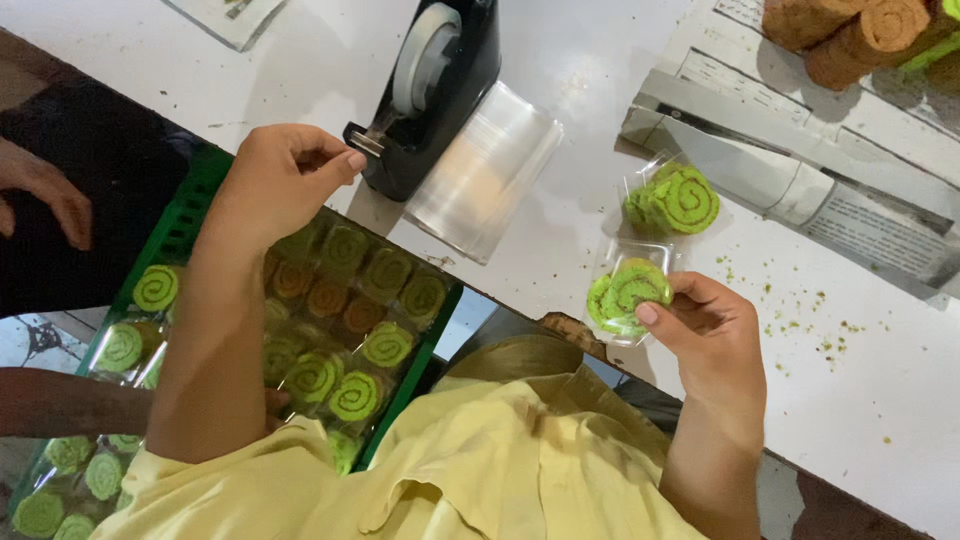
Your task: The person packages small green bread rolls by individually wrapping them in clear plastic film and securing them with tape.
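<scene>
Head view — tape strip (pixel 365 140) barely visible — left hand (pixel 285 175).

One tape dispenser (pixel 440 90) stands at the upper middle of the frame, with one stack of clear bags (pixel 485 170) beside it. Two green swirl cake slices in clear wrap are on the white surface (pixel 850 400): one bagged slice (pixel 672 200) lies alone, one held slice (pixel 627 292) is in a hand. One green crate (pixel 190 215) at lower left holds many wrapped slices; I cannot count them exactly. At least two brown cake rolls (pixel 850 35) lie at upper right.
</scene>
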